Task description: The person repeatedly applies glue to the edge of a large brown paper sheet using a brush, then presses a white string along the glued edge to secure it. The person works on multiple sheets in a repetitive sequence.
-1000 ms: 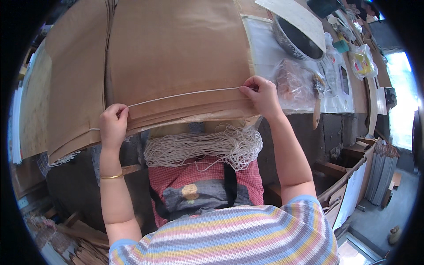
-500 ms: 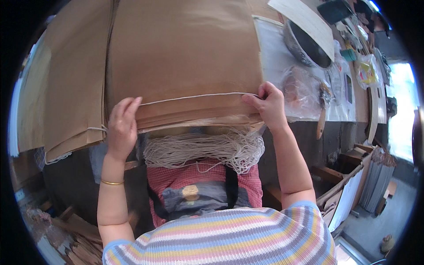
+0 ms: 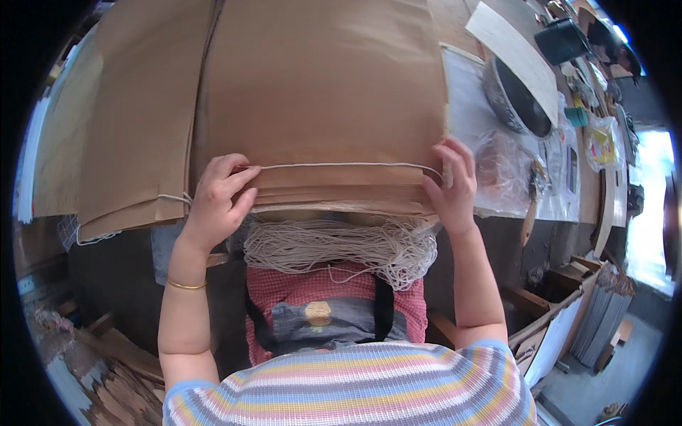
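Note:
A stack of large brown paper sheets (image 3: 320, 92) lies before me, its layered edges toward me. Across it, close to the near edge, a white cord (image 3: 341, 165) runs from side to side. My left hand (image 3: 220, 202) is at the cord's left end, fingertips closed on it with the thumb held apart. My right hand (image 3: 456, 186) rests at the stack's right corner, thumb and curved fingers apart; the cord's right end bends loosely between them. Below the near edge, a thick bundle of white cord (image 3: 341, 245) lies over my red checked apron (image 3: 284, 284).
Another brown paper stack (image 3: 138, 121) with a cord at its corner adjoins on the left. To the right are a dark basin (image 3: 515, 99) partly under a pale board (image 3: 515, 57), clear plastic (image 3: 497, 167) and a wooden-handled brush (image 3: 531, 206). A wooden crate (image 3: 540, 302) stands lower right.
The view has shifted, so the stacks sit lower and farther right. My right fingers have spread from their pinch, and the cord's right end now curves down. My left thumb has moved away from the fingers.

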The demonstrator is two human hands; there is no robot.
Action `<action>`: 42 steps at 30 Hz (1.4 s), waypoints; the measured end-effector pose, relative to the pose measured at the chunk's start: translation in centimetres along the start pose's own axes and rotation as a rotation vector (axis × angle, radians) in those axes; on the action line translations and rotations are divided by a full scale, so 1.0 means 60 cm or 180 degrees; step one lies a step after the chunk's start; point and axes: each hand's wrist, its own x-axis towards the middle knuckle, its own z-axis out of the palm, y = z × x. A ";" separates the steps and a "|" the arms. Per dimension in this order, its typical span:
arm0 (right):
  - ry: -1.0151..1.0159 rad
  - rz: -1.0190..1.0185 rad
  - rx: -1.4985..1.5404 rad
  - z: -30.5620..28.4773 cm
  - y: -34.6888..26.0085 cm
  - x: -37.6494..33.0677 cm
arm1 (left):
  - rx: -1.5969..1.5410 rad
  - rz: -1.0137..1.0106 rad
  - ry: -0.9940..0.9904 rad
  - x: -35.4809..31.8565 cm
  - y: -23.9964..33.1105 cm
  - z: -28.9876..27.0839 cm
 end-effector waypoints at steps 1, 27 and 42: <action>-0.0244 -0.0359 -0.0018 -0.008 0.004 -0.003 | -0.0050 -0.0111 -0.0126 0.005 0.006 -0.006; -0.0758 0.1001 -0.1310 0.042 -0.022 -0.038 | 0.1531 -0.0836 -0.0223 -0.027 -0.012 0.063; 0.0145 0.1392 -0.0112 0.005 0.022 -0.029 | 0.0905 -0.0830 -0.0059 -0.030 -0.012 0.066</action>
